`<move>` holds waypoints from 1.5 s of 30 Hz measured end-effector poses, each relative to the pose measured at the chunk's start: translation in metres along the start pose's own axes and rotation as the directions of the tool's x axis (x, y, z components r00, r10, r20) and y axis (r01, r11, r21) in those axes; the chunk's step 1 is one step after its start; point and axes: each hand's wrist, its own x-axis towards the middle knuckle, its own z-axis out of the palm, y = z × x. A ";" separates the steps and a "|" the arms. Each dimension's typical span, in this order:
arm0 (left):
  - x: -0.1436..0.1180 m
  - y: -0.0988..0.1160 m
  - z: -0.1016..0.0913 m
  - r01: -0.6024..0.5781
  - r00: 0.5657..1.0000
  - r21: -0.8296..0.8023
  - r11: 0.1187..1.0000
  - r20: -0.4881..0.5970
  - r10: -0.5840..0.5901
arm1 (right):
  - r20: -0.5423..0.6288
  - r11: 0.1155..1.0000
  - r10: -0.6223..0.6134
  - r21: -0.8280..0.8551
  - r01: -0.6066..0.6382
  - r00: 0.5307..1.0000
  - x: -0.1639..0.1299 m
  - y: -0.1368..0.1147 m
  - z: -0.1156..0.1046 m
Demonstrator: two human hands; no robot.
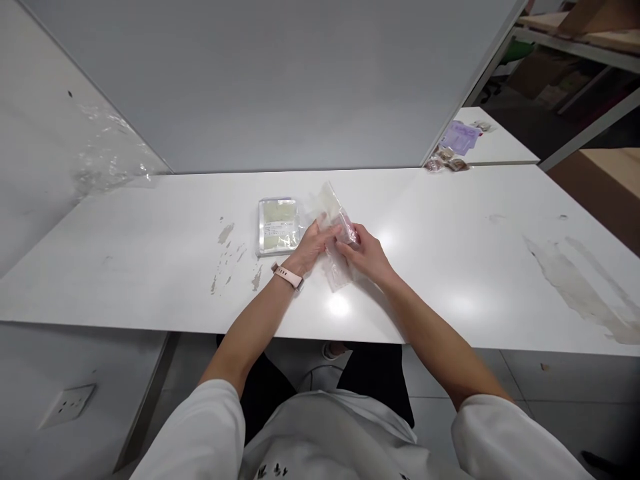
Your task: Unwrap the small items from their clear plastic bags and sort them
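the left hand (311, 245) and right hand (369, 253) curl closed around a clear bag (338, 272) between them, a reddish packet (347, 228) perhaps inside; silver packets (279, 228), just left, lie not picked up.

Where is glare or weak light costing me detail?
Head view: glare whites out a spot on the table nearer than the clear bag in left hand and right hand; head view, left: highlights streak the crumpled plastic; head view, upper right: dark under the shelf.
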 end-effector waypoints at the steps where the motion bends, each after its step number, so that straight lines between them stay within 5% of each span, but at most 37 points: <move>1: 0.000 0.000 -0.001 -0.002 0.999 0.021 1.000 -0.040 0.003 | 0.023 0.997 0.043 0.069 -0.044 0.999 0.001 0.000 0.000; 5: 0.004 -0.004 -0.006 0.016 0.986 0.094 0.995 -0.168 0.000 | 0.112 0.931 0.237 0.258 -0.258 0.965 0.008 0.001 -0.008; 10: 0.003 -0.003 -0.005 0.040 0.986 0.128 0.991 -0.168 -0.018 | -0.126 0.996 0.075 -0.046 -0.081 0.989 0.008 0.001 -0.018; 15: -0.004 0.002 -0.002 0.030 0.999 0.094 0.995 -0.047 -0.026 | 0.028 0.996 -0.051 -0.067 0.053 0.998 0.005 -0.001 -0.021; 20: -0.006 0.009 -0.001 0.007 0.999 0.150 0.989 -0.037 -0.001 | 0.082 0.995 0.075 0.055 -0.080 0.994 0.013 0.009 -0.035; 24: -0.003 0.013 -0.009 0.025 0.988 0.323 0.946 -0.150 0.025 | 0.044 0.989 0.134 -0.072 -0.130 0.990 0.016 0.013 -0.048; 28: -0.006 0.024 -0.017 -0.074 0.886 0.565 0.822 -0.340 0.314 | 0.028 0.976 0.120 -0.184 -0.113 0.992 0.014 0.010 -0.051; 30: -0.013 0.031 -0.013 -0.211 0.789 0.639 0.740 -0.335 0.514 | 0.023 0.979 0.113 -0.174 -0.107 0.993 0.013 0.008 -0.049; 32: -0.021 0.034 -0.004 -0.331 0.770 0.626 0.707 -0.253 0.585 | 0.019 0.982 0.118 -0.150 -0.114 0.993 0.013 0.007 -0.047; 34: -0.026 0.030 0.008 -0.348 0.865 0.537 0.769 -0.133 0.484 | 0.024 0.983 0.121 -0.142 -0.117 0.992 0.014 0.006 -0.046; 37: -0.026 0.015 0.018 -0.126 0.989 0.398 0.909 -0.015 0.144 | -0.021 0.966 0.097 -0.238 -0.099 0.995 0.016 0.006 -0.045; 41: -0.021 0.008 0.017 0.146 0.988 0.146 0.978 -0.078 -0.136 | -0.131 0.930 0.065 -0.350 -0.108 0.989 0.018 0.010 -0.045; 45: -0.024 0.019 0.016 0.232 0.967 -0.149 0.961 -0.074 -0.245 | -0.067 0.980 0.129 -0.144 -0.137 0.989 0.021 0.016 -0.043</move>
